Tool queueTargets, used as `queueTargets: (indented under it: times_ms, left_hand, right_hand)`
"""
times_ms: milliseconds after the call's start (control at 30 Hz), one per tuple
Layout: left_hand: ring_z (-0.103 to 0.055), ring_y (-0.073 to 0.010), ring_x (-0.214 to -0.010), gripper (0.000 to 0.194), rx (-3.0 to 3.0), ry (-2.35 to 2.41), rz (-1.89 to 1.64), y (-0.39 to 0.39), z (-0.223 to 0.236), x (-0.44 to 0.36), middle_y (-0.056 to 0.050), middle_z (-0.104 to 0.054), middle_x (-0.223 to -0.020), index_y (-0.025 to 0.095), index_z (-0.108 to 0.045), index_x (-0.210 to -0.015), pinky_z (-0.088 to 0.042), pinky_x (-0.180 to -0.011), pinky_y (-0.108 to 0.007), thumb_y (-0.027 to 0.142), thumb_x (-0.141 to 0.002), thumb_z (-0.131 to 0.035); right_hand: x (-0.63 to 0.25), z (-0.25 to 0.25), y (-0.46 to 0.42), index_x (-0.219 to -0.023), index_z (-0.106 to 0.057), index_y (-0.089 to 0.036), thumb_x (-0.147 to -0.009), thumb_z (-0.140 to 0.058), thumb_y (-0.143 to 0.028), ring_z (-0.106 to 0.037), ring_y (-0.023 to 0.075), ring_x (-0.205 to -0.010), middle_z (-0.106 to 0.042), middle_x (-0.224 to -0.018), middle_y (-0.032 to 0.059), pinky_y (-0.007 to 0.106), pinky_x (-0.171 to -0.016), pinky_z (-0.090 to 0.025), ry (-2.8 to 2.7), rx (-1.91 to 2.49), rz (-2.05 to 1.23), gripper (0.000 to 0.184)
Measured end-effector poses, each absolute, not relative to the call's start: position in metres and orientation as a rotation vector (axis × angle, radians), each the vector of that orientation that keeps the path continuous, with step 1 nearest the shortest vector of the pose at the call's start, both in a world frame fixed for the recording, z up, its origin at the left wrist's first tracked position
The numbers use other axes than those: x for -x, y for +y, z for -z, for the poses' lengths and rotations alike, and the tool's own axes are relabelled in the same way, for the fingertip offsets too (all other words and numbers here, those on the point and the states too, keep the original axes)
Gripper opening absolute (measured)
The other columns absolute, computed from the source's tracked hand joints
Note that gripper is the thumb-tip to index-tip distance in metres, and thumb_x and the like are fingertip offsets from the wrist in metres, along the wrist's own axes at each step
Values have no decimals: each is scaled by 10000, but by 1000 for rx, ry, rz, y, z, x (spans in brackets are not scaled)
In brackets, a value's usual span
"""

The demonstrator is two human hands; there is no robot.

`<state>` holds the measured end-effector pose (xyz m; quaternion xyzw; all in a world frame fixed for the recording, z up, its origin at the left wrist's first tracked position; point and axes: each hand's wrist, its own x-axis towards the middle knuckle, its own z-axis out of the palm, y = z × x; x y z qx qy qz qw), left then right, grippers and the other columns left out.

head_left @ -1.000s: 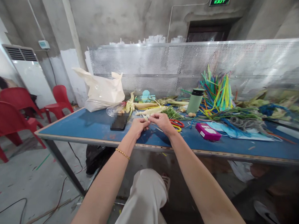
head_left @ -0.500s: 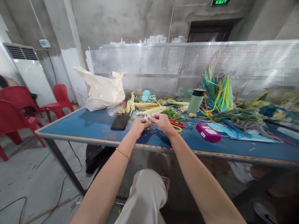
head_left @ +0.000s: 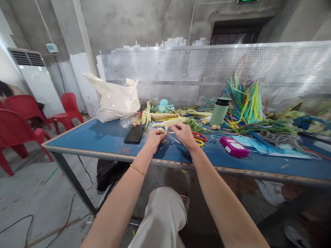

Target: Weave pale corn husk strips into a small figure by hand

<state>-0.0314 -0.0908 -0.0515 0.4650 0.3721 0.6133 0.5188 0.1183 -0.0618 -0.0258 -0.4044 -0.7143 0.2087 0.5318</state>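
Note:
Both my hands meet over the blue table (head_left: 98, 142) near its front edge. My left hand (head_left: 155, 138) is closed, pinching a small pale strip of leaf or husk (head_left: 165, 131). My right hand (head_left: 184, 134) pinches the other end of the same strip, with its fingers curled. A thin pale sliver sticks out below the hands toward the right. A black phone (head_left: 134, 134) lies just left of my left hand. Red and yellow scissors (head_left: 199, 138) lie just right of my right hand.
A cream plastic bag (head_left: 115, 99), pale husks (head_left: 168, 120), a green flask (head_left: 219, 111), a bundle of coloured strips (head_left: 246, 100) and a purple box (head_left: 234, 146) are on the table. A perforated metal screen (head_left: 184, 73) backs it. Red chairs (head_left: 10, 127) stand at left.
The hands stay together on the strip; the right hand has opened slightly outward. The view has shifted a little, so the table sits slightly further right.

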Motion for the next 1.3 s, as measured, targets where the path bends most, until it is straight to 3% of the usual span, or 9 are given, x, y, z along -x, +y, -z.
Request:
queueTargets:
  times_ms: [233, 400, 600, 1033, 1300]
  left_hand:
    - [-635, -139, -555, 322, -1118, 802, -1547, -91, 51, 33, 2, -634, -584, 144, -600, -717, -441, -565, -240, 173, -567, -883]
    - [-649, -151, -575, 337, -1178, 780, -1571, -91, 50, 30, 12, -640, -588, 155, -574, -725, -474, -596, -256, 124, -538, -852]
    - [-639, -162, -565, 282, -1091, 765, -1542, -92, 48, 29, -18, -657, -619, 141, -624, -768, -507, -611, -301, 276, -649, -840]
    - [-634, -155, -571, 334, -1063, 786, -1525, -91, 49, 32, -13, -650, -625, 145, -624, -752, -477, -598, -277, 317, -629, -882]
    - [-630, -148, -596, 311, -1103, 756, -1563, -88, 52, 34, -14, -631, -615, 141, -623, -702, -451, -586, -256, 313, -640, -875]
  right_hand:
    - [-118, 27, -66, -791, -774, -148, -697, -742, -339, -686, 216, -761, -757, -765, 44, 323, -774, -534, -1811, 979, -589, 215]
    - [-118, 27, -67, -735, -734, -152, -691, -718, -341, -677, 209, -697, -732, -706, 43, 321, -720, -539, -1829, 934, -637, 195]
    - [-114, 26, -70, -727, -681, -168, -709, -669, -324, -670, 187, -634, -712, -652, 28, 287, -638, -533, -1826, 912, -651, 157]
    - [-111, 22, -78, -721, -663, -180, -707, -637, -273, -661, 182, -608, -702, -623, 26, 280, -626, -518, -1875, 915, -584, 97]
    - [-111, 17, -82, -732, -712, -159, -717, -664, -322, -675, 186, -634, -712, -610, 30, 289, -676, -545, -1828, 908, -651, 171]
